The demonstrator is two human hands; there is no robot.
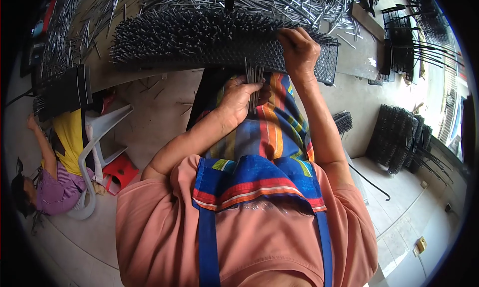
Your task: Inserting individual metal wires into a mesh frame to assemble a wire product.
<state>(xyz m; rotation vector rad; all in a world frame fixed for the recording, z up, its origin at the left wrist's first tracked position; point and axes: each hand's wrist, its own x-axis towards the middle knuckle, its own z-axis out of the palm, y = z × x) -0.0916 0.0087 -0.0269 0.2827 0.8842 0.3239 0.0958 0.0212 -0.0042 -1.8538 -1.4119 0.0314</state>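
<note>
My left hand (pixel 233 101) is closed around a small bundle of thin metal rods (pixel 254 71), held upright above my lap. Just beyond it lies a long black rack with a honeycomb of holes (pixel 323 66). Dark rods (pixel 169 36) stand packed in its holes along the left and far side, while the near strip and right end show bare holes. My right hand (pixel 301 53) is over the right part of the rack, thumb and fingers pinched together and pointing down at the far rows. Whatever is between those fingertips is too small or hidden to make out.
Loose metal rods (pixel 279 5) cover the table beyond the rack. A co-worker (pixel 62 187) sits at left near a white chair (pixel 92 162) and another black rack (pixel 62 92). Stacked black racks (pixel 394 137) stand on the floor at right, near a hooked rod (pixel 374 183).
</note>
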